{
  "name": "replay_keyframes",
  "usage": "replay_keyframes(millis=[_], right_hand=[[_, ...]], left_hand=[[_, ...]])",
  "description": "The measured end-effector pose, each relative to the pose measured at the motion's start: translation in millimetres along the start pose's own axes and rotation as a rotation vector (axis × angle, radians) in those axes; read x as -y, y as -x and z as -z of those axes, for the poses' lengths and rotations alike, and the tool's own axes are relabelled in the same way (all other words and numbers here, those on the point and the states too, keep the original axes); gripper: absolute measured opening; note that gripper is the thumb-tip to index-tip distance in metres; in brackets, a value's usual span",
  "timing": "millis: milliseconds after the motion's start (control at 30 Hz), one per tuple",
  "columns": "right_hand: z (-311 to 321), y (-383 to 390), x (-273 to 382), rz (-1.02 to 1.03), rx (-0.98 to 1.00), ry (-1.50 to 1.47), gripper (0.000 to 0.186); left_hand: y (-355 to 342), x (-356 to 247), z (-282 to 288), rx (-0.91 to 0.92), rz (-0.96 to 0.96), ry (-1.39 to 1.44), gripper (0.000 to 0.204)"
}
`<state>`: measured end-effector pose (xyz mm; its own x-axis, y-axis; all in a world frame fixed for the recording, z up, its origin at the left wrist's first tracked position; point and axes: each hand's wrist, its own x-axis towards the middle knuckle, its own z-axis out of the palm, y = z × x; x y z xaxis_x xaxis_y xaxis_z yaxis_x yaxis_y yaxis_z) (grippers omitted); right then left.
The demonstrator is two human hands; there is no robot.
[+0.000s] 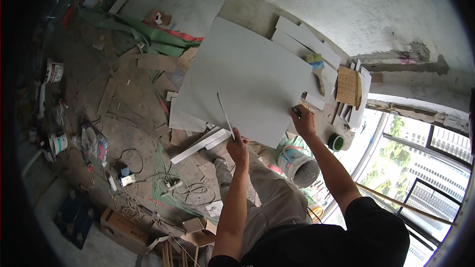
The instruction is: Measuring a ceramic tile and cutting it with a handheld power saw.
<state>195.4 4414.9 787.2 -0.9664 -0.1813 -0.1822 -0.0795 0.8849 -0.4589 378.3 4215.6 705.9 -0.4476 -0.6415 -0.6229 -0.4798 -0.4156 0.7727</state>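
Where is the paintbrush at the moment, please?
In the head view, the paintbrush lies right of centre, at the right-hand corner of the large grey panel, left of the brown cardboard piece.

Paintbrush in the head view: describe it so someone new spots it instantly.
Start at the large pale board in front of the person and go to its corner on the right side of the picture. The paintbrush lies there, handle toward the lower edge of the picture. Yellowish bristles and a blue band set it apart from the flat white pieces and brown cardboard beside it.
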Motion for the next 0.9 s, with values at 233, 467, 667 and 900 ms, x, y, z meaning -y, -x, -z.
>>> replay_keyframes(millis=[233, 467, 667, 900], right_hand=[[-2, 20, -5, -0.037, -0.103, -0.072, 0.032], [-3, 52, -28, -0.290, -0.063, -0.196, 0.040], [-18, 66, 1, -0.209, -0.010, -0.201, 0.040], [-48, 29, 93, -0.113, 0.199, -0.465, 0.032]], left_hand=[[-9, -1, 14, 0.094, -0.042, -0.108, 0.070], [-13, -21, 28, 0.154, -0.110, -0.282, 0.063], [-38, -34, 66, 0.007, -0.304, -0.640, 0.054], [-65, -38, 120, -0.043, -0.421, -0.510, 0.051]])
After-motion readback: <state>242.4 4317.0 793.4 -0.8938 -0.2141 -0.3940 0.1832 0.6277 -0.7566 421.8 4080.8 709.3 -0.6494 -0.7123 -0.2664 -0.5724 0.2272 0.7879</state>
